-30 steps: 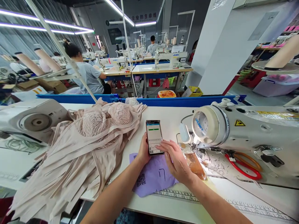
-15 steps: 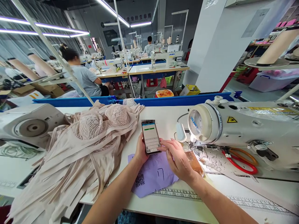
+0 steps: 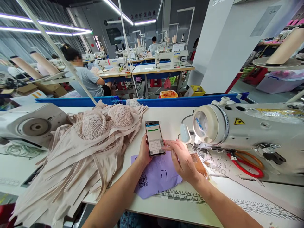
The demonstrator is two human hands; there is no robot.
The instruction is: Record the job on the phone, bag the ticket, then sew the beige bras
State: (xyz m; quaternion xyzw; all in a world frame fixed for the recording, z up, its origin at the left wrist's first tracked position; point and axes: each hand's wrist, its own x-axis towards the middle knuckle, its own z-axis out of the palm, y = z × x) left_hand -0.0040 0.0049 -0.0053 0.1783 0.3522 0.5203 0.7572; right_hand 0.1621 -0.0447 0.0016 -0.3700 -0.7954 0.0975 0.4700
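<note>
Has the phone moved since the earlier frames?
No. The phone sits in the left hand with its lower end over the top edge of the purple sheet, just as before.

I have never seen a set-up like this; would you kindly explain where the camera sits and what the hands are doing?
This picture comes from a camera worn on a person's head, looking forward and down, so the two bare arms entering from below are that person's own. The left hand holds a phone with a lit screen; the right hand has fingertips at the screen's lower right corner. Beneath them a purple sheet with a QR code lies on the white table. A pile of beige lace garments lies to the left. A white sewing machine stands to the right, with red-handled scissors on its bed. Other people sit at machines farther back.
</note>
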